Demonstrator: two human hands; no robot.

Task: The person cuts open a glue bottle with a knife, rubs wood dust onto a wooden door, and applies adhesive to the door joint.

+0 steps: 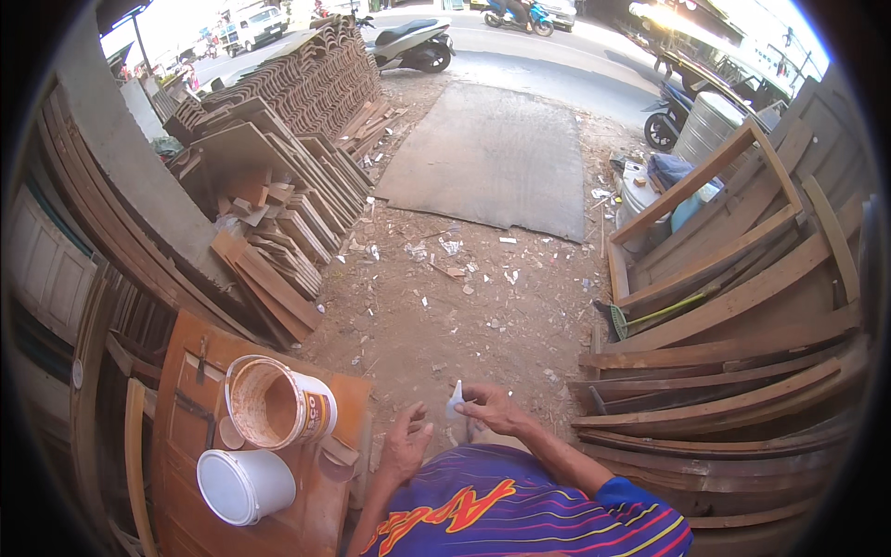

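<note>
My right hand (495,409) is raised in front of my body, its fingers closed on a small whitish piece with a pointed tip (454,401), perhaps a nozzle or a little bottle; its exact kind is too small to tell. To the left of it, my left hand (406,443) hangs in the air with loosely bent fingers and nothing visible in it. A brown wooden door panel (181,464) lies at my left. On it stand an uncovered white bucket smeared with orange-brown (316,413) and a lidded white bucket (229,487).
Stacked roof tiles and boards (306,213) line the left side. Wooden frames and curved planks (724,399) lean along the right, with a green rake (620,322) among them. Ahead, a flat sheet (487,158) lies on littered dirt before a road with a parked motorbike (413,45).
</note>
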